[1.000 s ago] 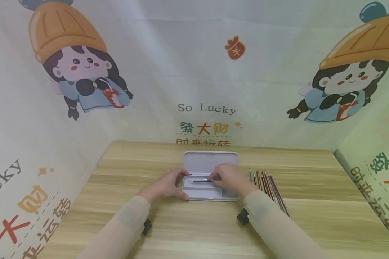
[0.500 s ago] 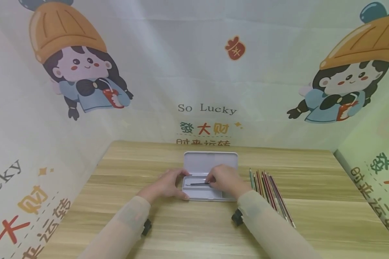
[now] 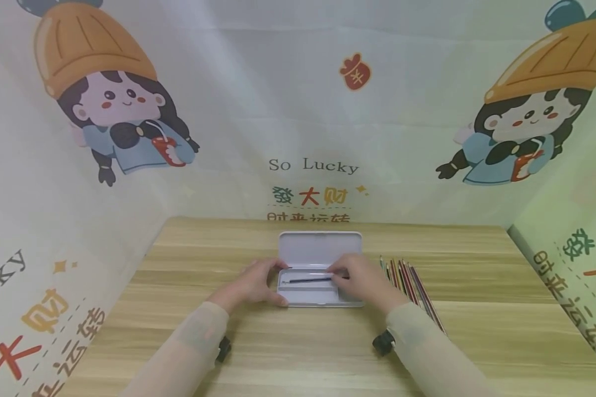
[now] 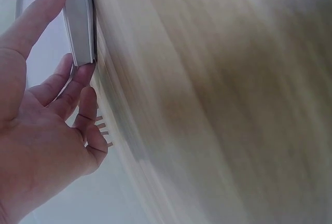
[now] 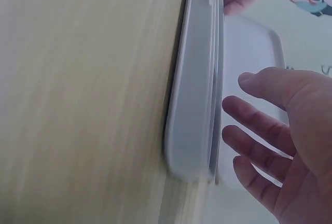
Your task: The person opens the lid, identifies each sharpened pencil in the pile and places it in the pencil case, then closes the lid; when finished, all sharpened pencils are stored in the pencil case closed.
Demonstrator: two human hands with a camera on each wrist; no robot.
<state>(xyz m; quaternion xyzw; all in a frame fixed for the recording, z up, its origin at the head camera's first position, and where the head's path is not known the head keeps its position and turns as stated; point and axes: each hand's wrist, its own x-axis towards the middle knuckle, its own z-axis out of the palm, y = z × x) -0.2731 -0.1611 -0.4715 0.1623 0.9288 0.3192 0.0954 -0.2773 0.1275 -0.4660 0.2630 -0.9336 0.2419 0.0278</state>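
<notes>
An opened pale grey pencil case (image 3: 308,298) lies on the table in the head view, its lid (image 3: 320,245) tipped back. Along its rear compartment is a thin dark pencil (image 3: 308,280), the right end hidden under my right hand. My left hand (image 3: 253,284) holds the case's left end, thumb at the front corner and fingers at the back. The left wrist view shows that thumb and those fingertips on the case (image 4: 79,27). My right hand (image 3: 360,278) hovers over the case's right half; in the right wrist view its fingers (image 5: 259,120) are loosely bent and apart, with nothing seen between them.
Several colored pencils (image 3: 407,284) lie side by side on the wooden table (image 3: 189,264), right of the case and partly behind my right forearm. A printed cloth (image 3: 238,110) stands behind the table and along both sides.
The dark pencil, earlier between my right fingertips, has come down into the rear compartment and is let go. My right hand has shifted slightly right. The left hand stays on the case.
</notes>
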